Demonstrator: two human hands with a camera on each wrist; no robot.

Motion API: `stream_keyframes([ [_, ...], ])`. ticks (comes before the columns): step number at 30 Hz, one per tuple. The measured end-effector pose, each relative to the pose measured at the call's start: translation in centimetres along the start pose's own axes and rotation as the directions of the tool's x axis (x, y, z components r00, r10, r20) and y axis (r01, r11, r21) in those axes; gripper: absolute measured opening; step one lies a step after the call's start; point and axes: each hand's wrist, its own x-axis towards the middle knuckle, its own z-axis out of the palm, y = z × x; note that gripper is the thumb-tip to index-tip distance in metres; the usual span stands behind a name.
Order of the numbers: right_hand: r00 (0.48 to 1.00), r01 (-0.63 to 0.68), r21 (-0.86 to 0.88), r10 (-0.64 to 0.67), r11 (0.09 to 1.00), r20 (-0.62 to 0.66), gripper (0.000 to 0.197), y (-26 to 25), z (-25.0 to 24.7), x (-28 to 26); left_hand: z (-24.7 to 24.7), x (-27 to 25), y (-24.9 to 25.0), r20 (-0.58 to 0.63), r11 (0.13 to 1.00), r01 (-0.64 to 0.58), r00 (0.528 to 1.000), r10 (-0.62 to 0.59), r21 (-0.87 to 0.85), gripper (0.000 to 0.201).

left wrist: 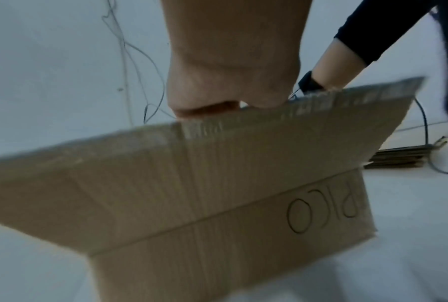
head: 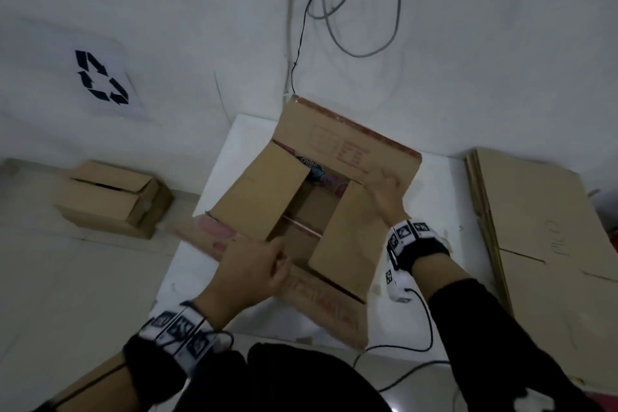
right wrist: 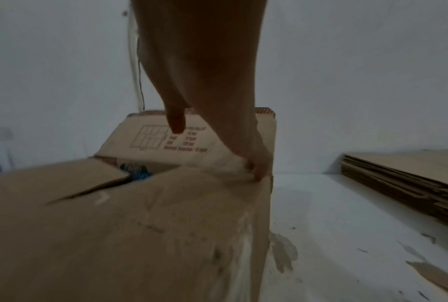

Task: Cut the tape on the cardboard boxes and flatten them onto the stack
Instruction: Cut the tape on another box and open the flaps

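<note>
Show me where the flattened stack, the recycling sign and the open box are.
flattened stack [head: 535, 211], head view, its top sheet.
recycling sign [head: 102, 78], head view, middle of the symbol.
open box [head: 344, 144], head view, the far flap with red print.

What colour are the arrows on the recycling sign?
Black, on a white sheet; the head view shows the recycling sign best.

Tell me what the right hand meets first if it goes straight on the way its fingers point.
Probably the raised, red-printed far flap of the open brown cardboard box; the right hand touches cardboard near its base.
</note>
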Motion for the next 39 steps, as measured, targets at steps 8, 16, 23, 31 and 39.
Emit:
stream_keyframes([
  [8,0.975,-0.077,-0.479,0.166,0.874,0.145,0.132,-0.6,5.3,-1.1,5.9,0.6,-3.3,0.275,0.956,0.010,0.957,-0.094,0.292,0.075],
  [16,0.984,0.076,0.192,-0.105,0.978,0.146,0.086,0.6,-1.6,-4.0,3.5,4.5,-6.0,0.460,0.920,0.025,0.860,-0.219,0.391,0.094],
  [23,0.962,-0.231,-0.224,0.186,0.947,-0.202,0.059,5.6,-8.6,-8.8,-0.6,4.8,-8.9,0.002,0.989,0.015,1.000,-0.016,0.146,0.044],
  [31,0.912,0.245,-0.486,-0.030,0.839,0.409,0.062,3.6,2.1,-18.7,-2.2,3.9,-16.9,-0.254,0.889,0.254,0.953,-0.164,0.381,0.045],
  [39,0.933,0.244,-0.623,-0.003,0.743,0.361,0.061,0.7,4.1,-20.5,1.8,2.8,-20.9,0.318,0.855,0.504,0.837,-0.446,-0.126,0.071],
])
